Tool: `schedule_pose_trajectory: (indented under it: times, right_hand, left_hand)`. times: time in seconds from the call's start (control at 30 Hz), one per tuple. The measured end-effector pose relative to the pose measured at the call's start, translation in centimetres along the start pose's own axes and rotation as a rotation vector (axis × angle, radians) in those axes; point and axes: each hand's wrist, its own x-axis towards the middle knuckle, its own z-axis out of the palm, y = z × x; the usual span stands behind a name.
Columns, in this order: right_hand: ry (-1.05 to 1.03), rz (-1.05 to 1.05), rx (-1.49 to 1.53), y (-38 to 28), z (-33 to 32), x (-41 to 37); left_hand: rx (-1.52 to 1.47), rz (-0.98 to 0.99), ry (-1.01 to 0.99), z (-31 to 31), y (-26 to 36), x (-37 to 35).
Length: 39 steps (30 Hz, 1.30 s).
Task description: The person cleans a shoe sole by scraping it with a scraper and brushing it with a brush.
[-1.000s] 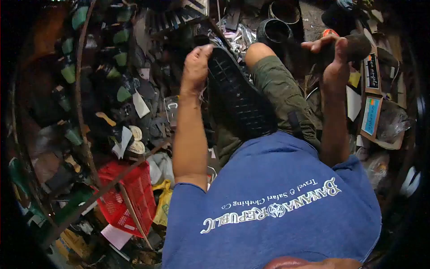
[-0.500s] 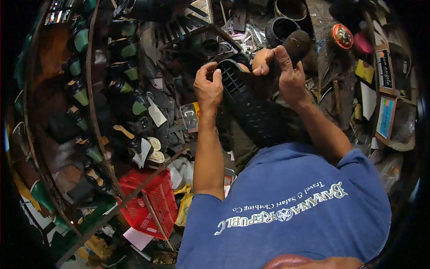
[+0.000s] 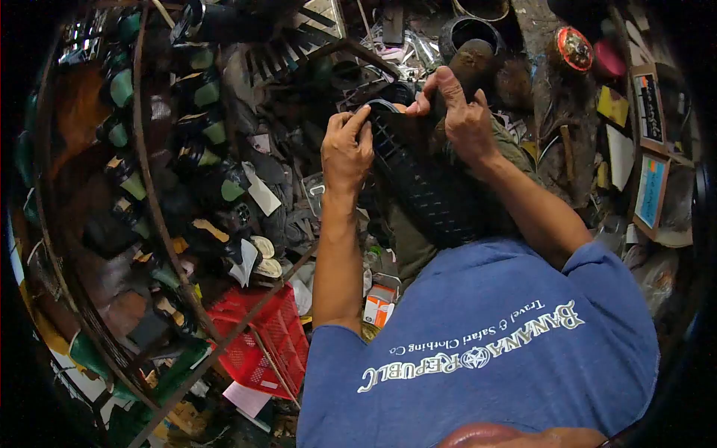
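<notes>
A long black piece with a grid-like pattern (image 3: 429, 187) lies over my lap, a pale curved rim showing at its upper end. At the upper left edge of this piece is my left hand (image 3: 347, 153), fingers bent and thumb close to the index finger. My right hand (image 3: 464, 123) is beyond the rim's right side, one digit raised and other fingers curled down towards the rim. Whatever is between those curled fingers is too small to make out. Behind the right hand stands a dark rounded object (image 3: 472, 60).
Racks of shoes with green parts (image 3: 122, 88) fill the left side. A red plastic basket (image 3: 272, 336) sits at lower left, crossed by a metal bar. Black round containers (image 3: 469, 33) stand at the top; a red round tin (image 3: 573, 48) and framed signs (image 3: 650, 190) are on the right.
My right hand has moved a little up and left, closer to the rim. My left hand's index finger has straightened along the edge. The view has shifted slightly, and an orange-white box now shows.
</notes>
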Motion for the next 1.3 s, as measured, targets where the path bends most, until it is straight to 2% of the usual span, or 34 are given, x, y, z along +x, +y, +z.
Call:
schedule_pose_trajectory:
  times: [0.07,0.2,0.27,0.3,0.47,0.6,0.67,0.8,1.0,1.07,1.2,1.3]
  right_hand:
    - [0.156,-0.166,0.171,-0.4,-0.3,0.9]
    - [0.172,-0.179,0.074,0.6,0.9,0.5]
    - [-0.148,0.027,0.351,1.9,2.2,-0.1]
    - [-0.150,0.031,0.351,1.6,1.9,-0.1]
    - [0.116,-0.134,0.069,0.3,1.0,0.4]
    - [0.139,-0.150,0.152,0.3,1.5,0.6]
    - [0.028,-0.109,0.247,0.4,1.8,0.5]
    - [0.076,-0.123,0.206,0.4,1.8,0.5]
    - [-0.034,-0.033,0.343,1.3,3.1,0.3]
    - [0.098,-0.075,0.227,0.3,2.1,0.4]
    - [0.055,-0.067,0.274,-0.1,2.1,0.3]
    - [0.132,-0.013,0.196,-0.9,2.4,0.0]
  left_hand:
    - [-0.001,0.015,0.011,0.3,-0.2,-0.3]
    - [0.048,0.032,0.028,0.2,-0.3,-0.6]
    - [0.038,0.021,0.024,0.2,-0.2,-0.6]
    - [0.049,0.017,0.027,0.2,0.0,-0.4]
    - [0.011,-0.031,0.011,0.0,0.4,0.0]
    - [0.032,-0.007,0.019,0.0,0.3,0.2]
    - [0.031,-0.015,0.017,0.0,0.4,0.2]
    - [0.009,-0.023,0.025,0.1,0.2,0.2]
    - [0.005,-0.025,0.017,0.1,0.1,0.4]
    - [0.017,-0.018,0.006,-0.1,0.0,0.7]
    - [0.046,-0.020,-0.070,-0.5,-0.2,1.2]
    - [0.056,-0.031,-0.109,-0.7,-0.1,1.5]
